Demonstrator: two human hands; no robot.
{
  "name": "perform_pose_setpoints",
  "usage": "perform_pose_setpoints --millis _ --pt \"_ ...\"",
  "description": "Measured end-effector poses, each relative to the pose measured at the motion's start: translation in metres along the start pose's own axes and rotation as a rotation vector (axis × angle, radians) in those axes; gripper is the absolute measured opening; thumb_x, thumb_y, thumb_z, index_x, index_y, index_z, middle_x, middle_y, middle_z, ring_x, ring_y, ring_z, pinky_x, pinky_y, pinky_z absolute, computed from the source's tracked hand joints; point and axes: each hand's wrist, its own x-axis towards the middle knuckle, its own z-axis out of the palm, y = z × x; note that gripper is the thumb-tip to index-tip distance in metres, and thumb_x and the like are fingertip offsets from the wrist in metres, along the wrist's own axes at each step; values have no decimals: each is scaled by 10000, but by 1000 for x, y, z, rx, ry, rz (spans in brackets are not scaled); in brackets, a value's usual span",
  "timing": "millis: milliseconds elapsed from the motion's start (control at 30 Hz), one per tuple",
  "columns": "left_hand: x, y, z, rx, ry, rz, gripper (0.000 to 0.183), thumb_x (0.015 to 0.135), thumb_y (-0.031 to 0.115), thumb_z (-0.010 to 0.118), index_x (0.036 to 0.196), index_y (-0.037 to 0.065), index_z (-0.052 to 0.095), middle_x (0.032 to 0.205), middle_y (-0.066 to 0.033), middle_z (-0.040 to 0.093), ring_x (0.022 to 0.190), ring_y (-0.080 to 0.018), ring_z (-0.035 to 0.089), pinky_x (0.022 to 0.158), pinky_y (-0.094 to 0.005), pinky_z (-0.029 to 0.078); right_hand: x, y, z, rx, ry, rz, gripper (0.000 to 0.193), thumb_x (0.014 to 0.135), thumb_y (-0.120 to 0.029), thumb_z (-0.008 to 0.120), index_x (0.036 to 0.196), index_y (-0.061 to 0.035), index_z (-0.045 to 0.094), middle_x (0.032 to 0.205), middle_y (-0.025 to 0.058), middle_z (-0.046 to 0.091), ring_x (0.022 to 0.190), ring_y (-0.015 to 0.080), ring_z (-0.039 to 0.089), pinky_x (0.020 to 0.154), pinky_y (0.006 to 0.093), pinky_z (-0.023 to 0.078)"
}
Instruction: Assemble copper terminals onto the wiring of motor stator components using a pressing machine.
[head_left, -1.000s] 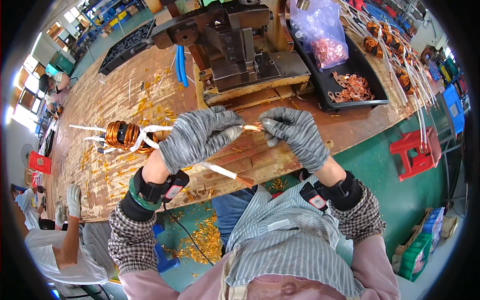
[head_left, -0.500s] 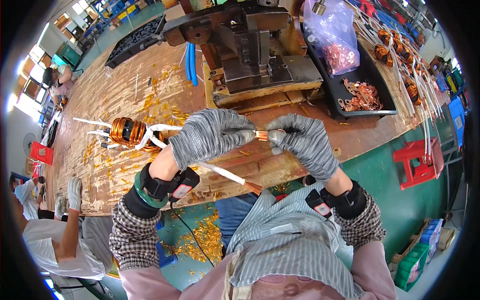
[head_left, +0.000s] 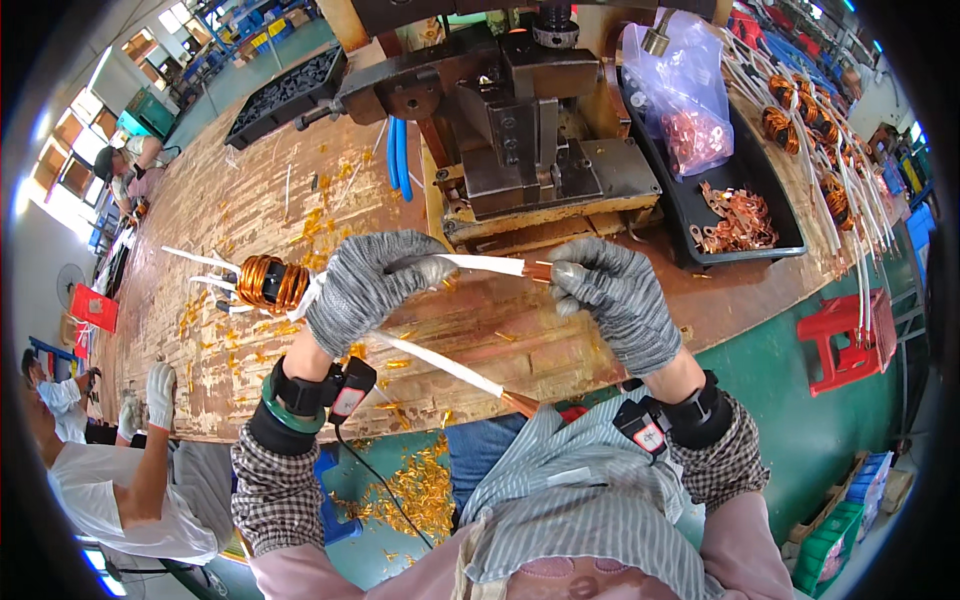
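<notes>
My left hand (head_left: 372,286), in a grey knit glove, grips a white sleeved lead (head_left: 480,264) of a copper wire coil (head_left: 270,283) that lies on the worn wooden bench (head_left: 250,200) to its left. My right hand (head_left: 617,297), also gloved, pinches the bare copper tip (head_left: 541,270) of that lead. A second white lead (head_left: 440,364) runs from under my left hand down to a copper end (head_left: 520,403) near my chest. Both hands are held just in front of a metal press machine (head_left: 510,140).
A black tray (head_left: 700,215) with loose copper terminals and a clear bag of them sits right of the press. More coils with white leads (head_left: 830,130) lie far right. Another black tray (head_left: 285,90) is far left. A red stool (head_left: 850,335) stands right; a gloved person (head_left: 130,470) sits lower left.
Both hands have stayed together on the lead's tip while the view shifted slightly; the hands and lead sit a little lower and nearer the press base than before.
</notes>
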Motion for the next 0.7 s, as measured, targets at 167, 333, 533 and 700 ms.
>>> perform_pose_setpoints --millis 167,333,533,700 --pt "16 17 1 -38 45 -24 251 823 231 638 876 -12 668 735 -72 619 652 -124 535 622 -275 438 16 -24 2 -184 52 -24 194 794 -97 668 970 -18 649 854 36 652 722 88 607 590 214 518" --pt "35 25 0 11 25 -42 265 822 259 638 856 -1 672 666 -58 578 611 -120 501 574 -284 407 34 -41 -11 -277 34 -89 230 779 -82 683 996 -11 647 887 49 659 724 88 610 597 205 519" --pt "43 25 0 33 63 -35 265 828 266 632 852 6 671 636 -56 556 593 -117 471 565 -292 396 49 -53 -18 -269 28 -155 221 792 -66 665 999 7 638 902 73 657 755 119 625 654 226 539" --pt "50 19 0 54 57 -79 297 826 292 635 897 5 670 643 -81 591 584 -118 490 569 -288 418 62 -57 -29 -225 -29 -57 240 814 -59 636 1036 29 611 896 102 652 769 163 646 661 235 543"
